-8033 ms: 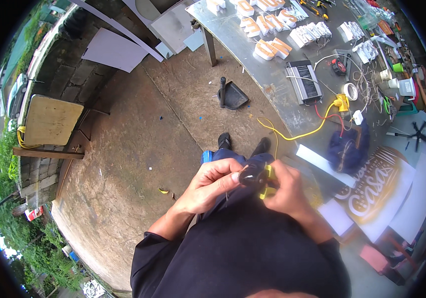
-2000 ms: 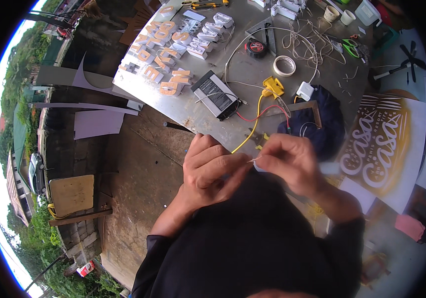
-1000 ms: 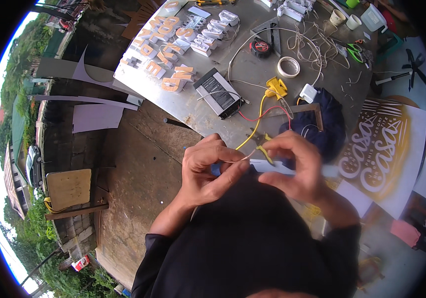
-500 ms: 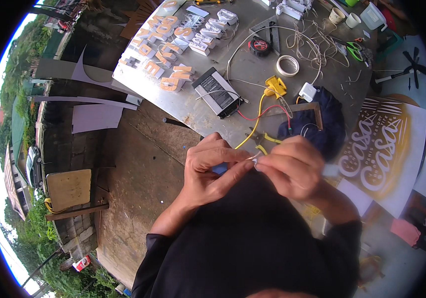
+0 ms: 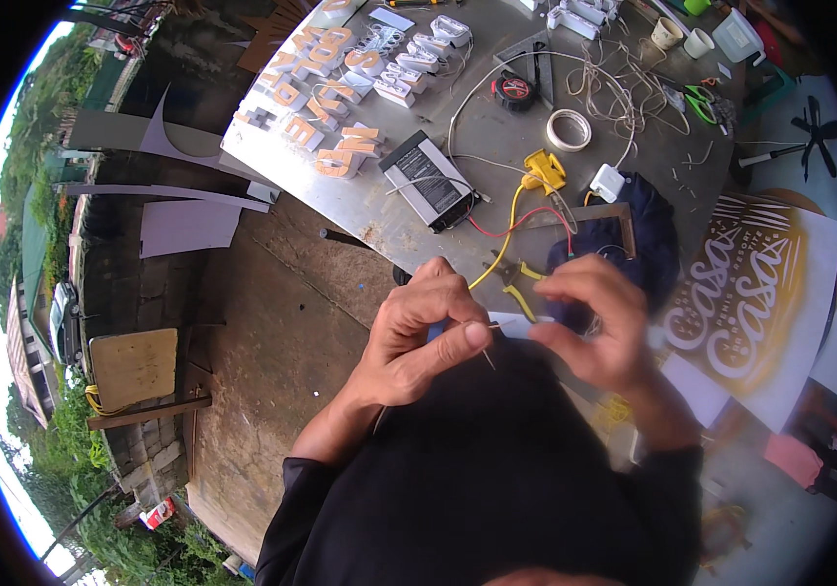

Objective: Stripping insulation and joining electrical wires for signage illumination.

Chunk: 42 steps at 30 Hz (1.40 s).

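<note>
Close in front of my body, my left hand (image 5: 425,337) pinches a thin wire (image 5: 489,359) between thumb and forefinger. Two short ends of the wire poke out past the fingertips. To its right, my right hand (image 5: 599,327) is raised with thumb and forefinger apart, and I see nothing between them. Just beyond the hands lie pliers with yellow handles (image 5: 513,276) at the metal table's near edge. A yellow plug-like connector (image 5: 543,172) on a yellow cord rests further in, beside a black and silver power supply box (image 5: 428,181) with red and white leads.
On the metal table (image 5: 467,127) are raised letter pieces (image 5: 345,151), a tape measure (image 5: 513,91), a tape roll (image 5: 568,129), a white adapter (image 5: 607,183), tangled wire (image 5: 599,83) and green-handled scissors (image 5: 699,102). A dark blue cloth (image 5: 654,230) lies at right, near a printed sign sheet (image 5: 760,293).
My hands were together at the wire with a small white bit between them. The right hand has drawn away to the right and its fingers have parted; the left keeps the wire.
</note>
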{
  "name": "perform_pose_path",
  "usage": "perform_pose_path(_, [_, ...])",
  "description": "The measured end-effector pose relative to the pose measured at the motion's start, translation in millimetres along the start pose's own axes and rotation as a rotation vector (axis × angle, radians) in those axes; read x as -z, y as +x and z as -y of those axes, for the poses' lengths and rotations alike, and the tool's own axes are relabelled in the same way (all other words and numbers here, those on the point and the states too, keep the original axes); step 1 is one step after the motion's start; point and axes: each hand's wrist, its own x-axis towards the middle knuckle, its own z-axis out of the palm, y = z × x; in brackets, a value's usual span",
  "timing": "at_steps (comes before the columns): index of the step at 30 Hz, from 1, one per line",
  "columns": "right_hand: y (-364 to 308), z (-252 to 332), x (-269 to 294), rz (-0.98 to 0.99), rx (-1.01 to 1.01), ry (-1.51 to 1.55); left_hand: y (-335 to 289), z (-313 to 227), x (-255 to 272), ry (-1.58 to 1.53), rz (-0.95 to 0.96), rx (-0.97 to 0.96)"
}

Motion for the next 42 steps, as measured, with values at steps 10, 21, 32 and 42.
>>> perform_pose_path(10, [9.8, 19.2, 8.1, -0.051, 0.714, -0.696, 6.3, 2.0, 2.5, 0.003, 0.168, -0.078])
perform_pose_path(21, [20.8, 9.3, -6.9, -0.08, 0.525, -0.505, 4.9, -2.7, 3.3, 0.341, 0.007, -0.173])
perform_pose_path(32, [22.1, 1.5, 1.0, 0.362, -0.832, 0.728, 3.6, -15.4, 4.7, 0.804, -0.038, -0.43])
perform_pose_path(42, [11.2, 17.4, 3.9, -0.036, 0.758, -0.697, -2.3, -3.4, 13.7, -0.019, 0.063, 0.026])
